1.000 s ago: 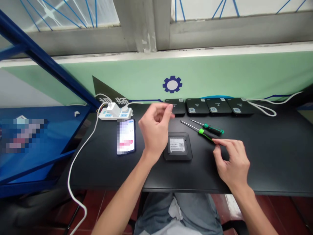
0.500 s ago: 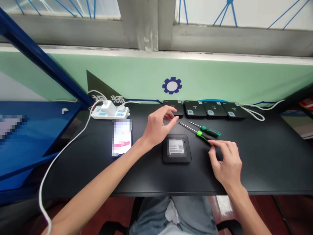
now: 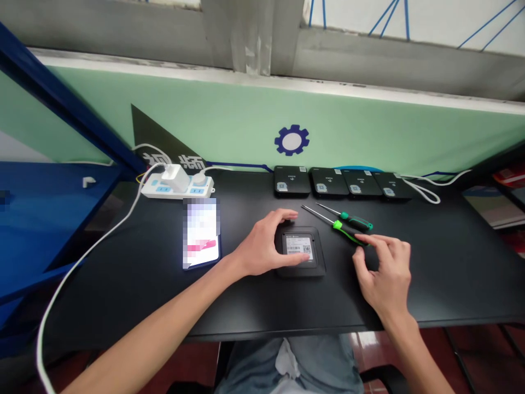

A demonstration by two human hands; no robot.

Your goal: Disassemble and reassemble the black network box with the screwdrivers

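A square black box (image 3: 319,268) lies on the black desk with a white printed label (image 3: 296,244) facing up. My left hand (image 3: 262,246) is over its left side, thumb stretched across the label and fingers curved above the far edge. It is open; whether the fingertips touch the box I cannot tell. To the right, my right hand (image 3: 385,268) has thumb and forefinger closed at the handle end of a screwdriver (image 3: 337,225) with a bright green collar. That screwdriver lies on the desk, its shaft pointing far left. A second, darker green screwdriver (image 3: 356,220) lies just behind it.
Several similar black boxes (image 3: 292,181) line the back of the desk. A white power strip (image 3: 178,187) with plugs sits at back left, a lit phone (image 3: 202,232) in front of it. One white cable (image 3: 77,251) hangs down the left; another cable (image 3: 430,196) loops at back right.
My left hand has come down and nearer from above the far side of the box, its thumb now over the label. My right hand stays at the screwdriver handle. The view has shifted slightly.
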